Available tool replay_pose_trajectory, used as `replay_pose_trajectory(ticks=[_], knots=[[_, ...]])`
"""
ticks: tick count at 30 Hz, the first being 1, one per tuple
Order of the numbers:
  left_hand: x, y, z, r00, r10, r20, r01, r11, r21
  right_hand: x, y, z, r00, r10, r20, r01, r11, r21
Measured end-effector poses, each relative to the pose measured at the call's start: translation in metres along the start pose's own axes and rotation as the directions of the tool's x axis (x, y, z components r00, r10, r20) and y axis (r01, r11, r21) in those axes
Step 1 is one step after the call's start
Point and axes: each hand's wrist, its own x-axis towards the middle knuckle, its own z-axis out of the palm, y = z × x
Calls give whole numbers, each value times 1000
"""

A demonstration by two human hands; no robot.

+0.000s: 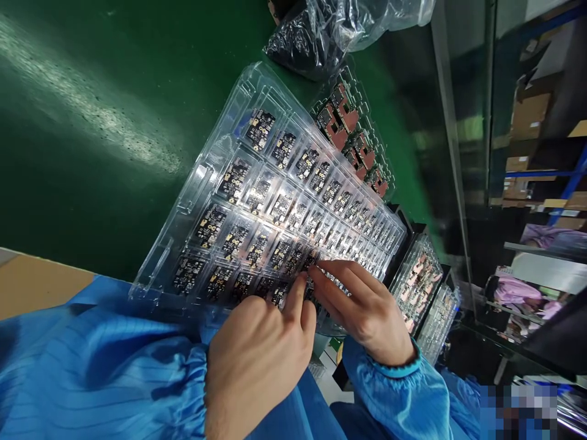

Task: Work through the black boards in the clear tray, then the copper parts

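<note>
Circuit boards sit in rows of pockets in a clear plastic tray, tilted on the green worktop. Left hand and right hand lie close together on the tray's near edge, fingers curled over it; whether they grip it, I cannot tell. Trays of copper-coloured boards stand just right.

Circuit boards lie in a plastic tray on a workbench, beside another tray.
</note>
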Motion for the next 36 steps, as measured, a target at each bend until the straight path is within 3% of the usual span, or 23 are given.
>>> replay_pose_trajectory(ticks=[24, 36], knots=[[0, 0, 1, 1000, -2, -7, 2, 1000, 0, 1, 5, -4, 998, -49, 33, 48, 999, 26], [0, 1, 2, 999, -26, -32, 25, 1000, -13, 9, 7, -11, 992, -120, 45, 122, 991, -52]])
